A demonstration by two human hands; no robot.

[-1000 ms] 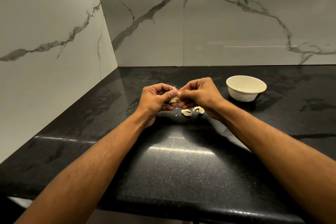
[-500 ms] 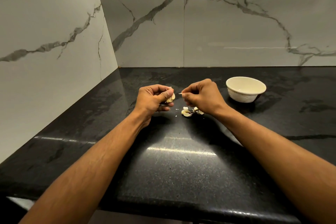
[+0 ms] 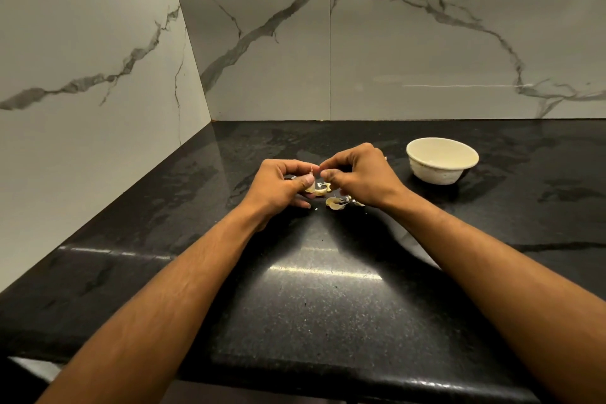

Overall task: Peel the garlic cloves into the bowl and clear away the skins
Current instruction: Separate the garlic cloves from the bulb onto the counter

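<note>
My left hand (image 3: 283, 185) grips a small pale garlic clove (image 3: 316, 188) between thumb and curled fingers, just above the black counter. My right hand (image 3: 357, 174) is close beside it, its thumb and forefinger pinched together at the clove's tip, where a thin wisp of skin sticks up. A little heap of torn garlic skins (image 3: 337, 203) lies on the counter right under the hands. The cream bowl (image 3: 441, 159) stands to the right of my right hand; I cannot see anything inside it from here.
The black stone counter (image 3: 311, 289) runs into a corner of marble-patterned walls at the left and back. Its rounded front edge is near the bottom of the view. A tiny white fleck lies by my left hand.
My hands were apart half a second ago, the right one pulling a strip of skin away. Now the right hand has come back to the clove in my left hand.
</note>
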